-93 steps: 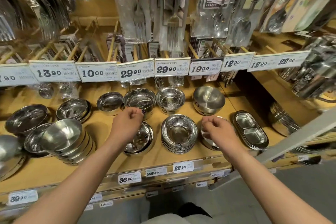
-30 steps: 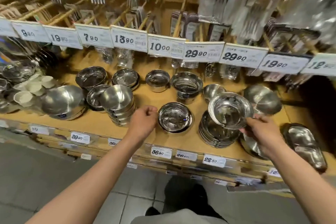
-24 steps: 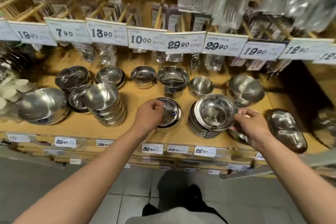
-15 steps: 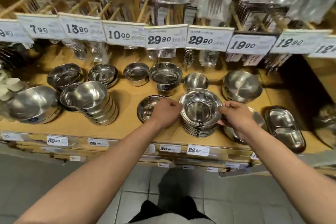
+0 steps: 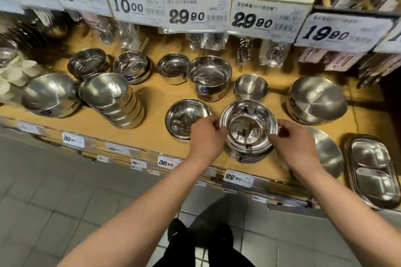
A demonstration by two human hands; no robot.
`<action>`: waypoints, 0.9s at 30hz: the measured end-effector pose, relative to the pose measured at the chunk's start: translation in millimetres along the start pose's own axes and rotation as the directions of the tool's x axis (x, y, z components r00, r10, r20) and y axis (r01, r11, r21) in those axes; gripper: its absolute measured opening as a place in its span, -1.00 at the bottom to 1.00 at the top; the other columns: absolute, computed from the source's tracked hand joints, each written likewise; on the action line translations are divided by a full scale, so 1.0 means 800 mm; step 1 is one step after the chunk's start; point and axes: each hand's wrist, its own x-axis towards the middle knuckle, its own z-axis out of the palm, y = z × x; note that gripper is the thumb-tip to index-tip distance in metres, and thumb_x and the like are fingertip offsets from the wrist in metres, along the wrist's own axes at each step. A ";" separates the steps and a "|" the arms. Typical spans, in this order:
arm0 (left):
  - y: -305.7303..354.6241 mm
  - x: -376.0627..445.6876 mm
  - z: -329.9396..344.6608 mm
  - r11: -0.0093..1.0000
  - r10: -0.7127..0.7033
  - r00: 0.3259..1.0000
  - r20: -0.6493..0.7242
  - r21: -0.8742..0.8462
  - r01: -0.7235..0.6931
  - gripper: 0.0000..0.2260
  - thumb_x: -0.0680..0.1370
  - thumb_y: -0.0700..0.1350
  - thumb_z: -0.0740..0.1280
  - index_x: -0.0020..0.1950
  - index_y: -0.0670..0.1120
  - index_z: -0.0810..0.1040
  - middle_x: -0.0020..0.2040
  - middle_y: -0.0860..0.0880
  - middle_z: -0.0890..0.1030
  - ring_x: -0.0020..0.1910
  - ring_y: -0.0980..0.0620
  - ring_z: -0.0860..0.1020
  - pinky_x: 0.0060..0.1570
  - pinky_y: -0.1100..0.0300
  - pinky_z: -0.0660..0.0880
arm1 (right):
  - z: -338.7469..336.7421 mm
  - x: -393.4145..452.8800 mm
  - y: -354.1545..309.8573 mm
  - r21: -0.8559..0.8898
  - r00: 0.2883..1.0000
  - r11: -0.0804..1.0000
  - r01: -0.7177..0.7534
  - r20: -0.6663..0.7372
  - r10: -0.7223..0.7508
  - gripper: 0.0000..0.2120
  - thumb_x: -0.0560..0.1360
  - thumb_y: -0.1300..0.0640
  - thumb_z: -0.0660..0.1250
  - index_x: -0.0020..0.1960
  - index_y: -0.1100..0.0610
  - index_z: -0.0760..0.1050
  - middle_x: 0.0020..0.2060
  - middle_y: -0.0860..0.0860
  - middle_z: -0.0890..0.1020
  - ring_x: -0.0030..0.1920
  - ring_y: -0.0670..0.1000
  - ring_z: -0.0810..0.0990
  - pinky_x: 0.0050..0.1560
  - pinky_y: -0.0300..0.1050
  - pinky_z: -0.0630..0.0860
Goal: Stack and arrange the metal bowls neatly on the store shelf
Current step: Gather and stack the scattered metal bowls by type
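We are noting both hands, left [image 5: 206,136] and right [image 5: 296,143], pinching top bowl [image 5: 248,130] rim on stack [image 5: 247,154]. Off-centre seating risking tilt; stack sitting near shelf [image 5: 152,128] edge, risking sliding off.

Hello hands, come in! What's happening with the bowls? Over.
Left hand and right hand grip top bowl rim. Bowl sits on stack. Nothing in the way.

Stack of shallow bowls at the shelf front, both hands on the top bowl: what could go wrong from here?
1. The stack stands close to the shelf's front edge; a sideways nudge from the left hand or right hand might push it off.
2. The top bowl may not be fully nested; released now, it could sit crooked.
3. The single bowl sits right beside the left hand and could be knocked.
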 end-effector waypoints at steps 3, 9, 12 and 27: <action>0.000 0.002 0.003 1.000 0.007 1.000 -0.014 0.006 -0.007 -0.90 0.56 -0.21 0.37 -0.12 -0.18 0.65 -0.34 0.04 0.53 -0.36 0.11 0.46 -0.42 0.51 0.30 | -0.001 0.000 0.001 -0.025 1.000 1.000 0.009 0.006 -0.009 -0.75 0.48 0.19 0.42 0.14 0.04 0.70 -0.22 -0.04 0.63 -0.15 -0.01 0.54 -0.21 -0.12 0.34; 0.000 -0.001 0.013 1.000 -0.024 1.000 -0.018 -0.017 0.023 -0.88 0.58 -0.18 0.39 0.04 -0.17 0.70 -0.34 0.16 0.50 -0.34 0.27 0.43 -0.36 0.62 0.29 | -0.006 0.000 0.008 -0.079 0.999 0.996 0.039 -0.001 -0.039 -0.81 0.45 0.21 0.42 0.05 0.14 0.69 -0.18 0.11 0.71 -0.13 0.10 0.59 -0.16 -0.08 0.39; 0.000 -0.001 0.016 1.000 -0.031 0.998 -0.052 0.001 0.031 -0.88 0.57 -0.18 0.41 0.02 -0.19 0.70 -0.29 0.07 0.56 -0.23 0.06 0.52 -0.29 0.52 0.35 | -0.004 0.000 0.011 -0.088 1.000 0.996 0.018 -0.015 -0.020 -0.70 0.45 0.22 0.44 0.18 0.15 0.62 -0.20 0.02 0.65 -0.11 0.07 0.56 -0.11 -0.12 0.35; 0.002 0.012 0.014 0.996 -0.028 0.998 -0.059 -0.089 0.023 -0.88 0.53 -0.29 0.34 -0.09 -0.26 0.69 -0.13 -0.29 0.68 -0.19 -0.14 0.62 0.01 -0.14 0.64 | 0.002 0.004 0.021 -0.027 0.998 0.999 0.043 -0.038 -0.044 -0.78 0.43 0.17 0.43 0.05 -0.01 0.56 -0.30 -0.20 0.57 -0.17 0.01 0.58 -0.13 -0.10 0.42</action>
